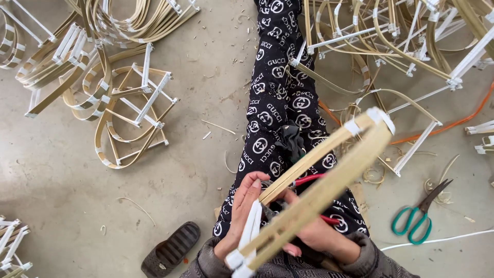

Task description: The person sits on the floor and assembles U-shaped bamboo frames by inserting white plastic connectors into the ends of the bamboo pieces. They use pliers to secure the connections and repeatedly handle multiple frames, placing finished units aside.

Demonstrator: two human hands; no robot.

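Observation:
A bent bamboo strip frame (329,154) bound with white tape lies across my lap, running from lower left up to the right. My left hand (244,206) grips its near end, fingers around the strips and a white strip (250,226). My right hand (314,234) is partly hidden under the frame and holds a red-handled cutting tool (309,179), whose handles show on both sides of the frame. My legs in black patterned trousers (278,87) stretch out on the concrete floor.
Green-handled scissors (417,219) lie on the floor at the right, beside a white cord (437,239) and an orange cable (453,122). Piles of finished bamboo frames sit at the upper left (128,103) and upper right (401,41). A dark sandal (171,248) is at the lower left.

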